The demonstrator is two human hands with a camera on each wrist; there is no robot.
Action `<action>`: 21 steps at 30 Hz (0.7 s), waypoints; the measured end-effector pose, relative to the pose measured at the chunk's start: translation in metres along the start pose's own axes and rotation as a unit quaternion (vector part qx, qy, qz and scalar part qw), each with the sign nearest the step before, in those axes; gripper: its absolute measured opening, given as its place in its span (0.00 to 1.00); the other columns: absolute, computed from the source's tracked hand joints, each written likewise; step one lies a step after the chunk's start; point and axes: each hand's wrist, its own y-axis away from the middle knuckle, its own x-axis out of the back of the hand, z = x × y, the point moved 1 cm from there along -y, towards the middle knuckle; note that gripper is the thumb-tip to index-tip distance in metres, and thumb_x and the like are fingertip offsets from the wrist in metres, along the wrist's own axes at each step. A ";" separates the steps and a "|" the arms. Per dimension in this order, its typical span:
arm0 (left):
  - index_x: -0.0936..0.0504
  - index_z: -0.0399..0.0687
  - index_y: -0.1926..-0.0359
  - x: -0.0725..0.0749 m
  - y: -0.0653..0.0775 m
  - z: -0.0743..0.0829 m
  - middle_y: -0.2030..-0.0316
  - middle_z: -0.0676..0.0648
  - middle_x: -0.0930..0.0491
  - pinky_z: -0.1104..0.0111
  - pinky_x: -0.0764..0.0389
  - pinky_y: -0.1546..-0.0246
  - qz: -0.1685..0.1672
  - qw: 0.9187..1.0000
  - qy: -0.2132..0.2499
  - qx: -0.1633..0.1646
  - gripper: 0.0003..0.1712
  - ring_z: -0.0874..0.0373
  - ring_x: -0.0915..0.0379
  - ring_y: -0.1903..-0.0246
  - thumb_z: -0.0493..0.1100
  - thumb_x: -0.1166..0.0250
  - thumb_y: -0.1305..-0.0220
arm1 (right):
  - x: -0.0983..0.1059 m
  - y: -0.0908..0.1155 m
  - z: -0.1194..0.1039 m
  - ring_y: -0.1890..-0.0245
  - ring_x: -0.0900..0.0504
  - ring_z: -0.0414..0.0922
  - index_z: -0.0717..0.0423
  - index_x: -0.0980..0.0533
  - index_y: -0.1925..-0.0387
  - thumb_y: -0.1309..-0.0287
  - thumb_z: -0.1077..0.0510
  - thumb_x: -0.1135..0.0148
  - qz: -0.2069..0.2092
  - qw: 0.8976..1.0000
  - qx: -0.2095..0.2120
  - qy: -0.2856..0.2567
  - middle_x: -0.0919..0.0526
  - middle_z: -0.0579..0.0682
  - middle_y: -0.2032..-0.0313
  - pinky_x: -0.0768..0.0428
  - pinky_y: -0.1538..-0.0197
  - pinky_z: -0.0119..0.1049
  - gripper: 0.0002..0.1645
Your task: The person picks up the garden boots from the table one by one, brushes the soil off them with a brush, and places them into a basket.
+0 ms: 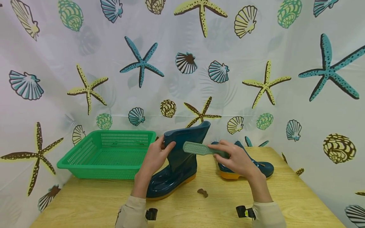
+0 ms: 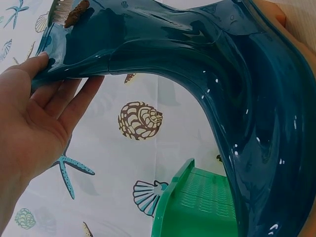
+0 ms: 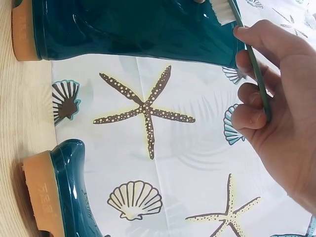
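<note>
A dark blue rubber boot [image 1: 182, 163] with an orange-tan sole stands on the table, its toe toward the lower left. My left hand [image 1: 156, 155] holds the rim of its shaft, thumb on the near side and fingers behind. In my right hand [image 1: 235, 158] is a pale green scrub brush [image 1: 196, 148], gripped by the handle. Its white bristles [image 3: 224, 12] meet the upper shaft in the right wrist view. Beside the bristles, a brown clump [image 2: 77, 13] sticks to the boot in the left wrist view.
A green plastic basket [image 1: 106, 173] stands at the left. The second blue boot [image 1: 265, 169] is at the right, partly hidden by my right hand. A brown piece [image 1: 202, 193] lies on the wooden table [image 1: 216, 212]. A shell-and-starfish patterned sheet [image 1: 159, 91] hangs behind.
</note>
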 end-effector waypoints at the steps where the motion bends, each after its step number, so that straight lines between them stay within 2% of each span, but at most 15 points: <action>1: 0.25 0.48 0.58 0.000 0.000 0.000 0.72 0.47 0.22 0.56 0.19 0.54 0.000 1.000 0.003 0.000 0.17 0.50 0.18 0.54 0.57 0.42 0.28 | 0.000 0.000 0.000 0.75 0.36 0.32 0.48 0.20 0.42 0.39 0.64 0.36 0.003 1.000 0.001 0.001 0.26 0.39 0.64 0.33 0.71 0.27 0.23; 4: 0.25 0.49 0.56 0.000 0.000 0.000 0.68 0.47 0.18 0.52 0.19 0.50 -0.001 1.000 0.008 0.000 0.17 0.49 0.18 0.52 0.57 0.42 0.28 | 0.001 0.001 0.001 0.74 0.36 0.31 0.49 0.19 0.42 0.39 0.65 0.36 0.015 1.000 0.001 0.003 0.26 0.39 0.64 0.33 0.71 0.27 0.23; 10: 0.27 0.47 0.60 0.001 0.000 0.000 0.75 0.47 0.26 0.52 0.19 0.52 -0.004 1.000 0.002 0.012 0.20 0.47 0.18 0.52 0.59 0.41 0.29 | 0.002 0.000 0.003 0.74 0.36 0.32 0.52 0.20 0.42 0.40 0.67 0.35 0.046 0.999 0.006 -0.001 0.26 0.40 0.66 0.33 0.72 0.26 0.24; 12: 0.27 0.47 0.60 0.001 0.000 0.000 0.75 0.46 0.26 0.52 0.19 0.52 -0.005 1.000 0.001 0.013 0.20 0.47 0.19 0.52 0.60 0.41 0.29 | 0.002 -0.001 0.003 0.75 0.37 0.32 0.52 0.20 0.42 0.40 0.67 0.35 0.057 0.998 0.009 0.003 0.27 0.40 0.67 0.34 0.72 0.26 0.24; 17: 0.24 0.49 0.52 0.000 0.000 -0.001 0.61 0.45 0.15 0.50 0.19 0.48 -0.008 1.000 0.007 0.008 0.20 0.48 0.18 0.50 0.59 0.41 0.29 | 0.003 -0.002 0.003 0.78 0.40 0.30 0.51 0.20 0.43 0.41 0.67 0.34 0.071 0.997 0.007 0.018 0.27 0.40 0.67 0.36 0.75 0.26 0.24; 21: 0.23 0.51 0.48 0.000 0.000 0.000 0.55 0.44 0.14 0.50 0.19 0.47 -0.010 1.000 0.014 0.007 0.20 0.49 0.18 0.50 0.58 0.40 0.29 | 0.004 -0.001 0.003 0.78 0.41 0.30 0.51 0.19 0.43 0.42 0.66 0.33 0.073 0.997 0.003 0.022 0.27 0.40 0.67 0.37 0.75 0.26 0.24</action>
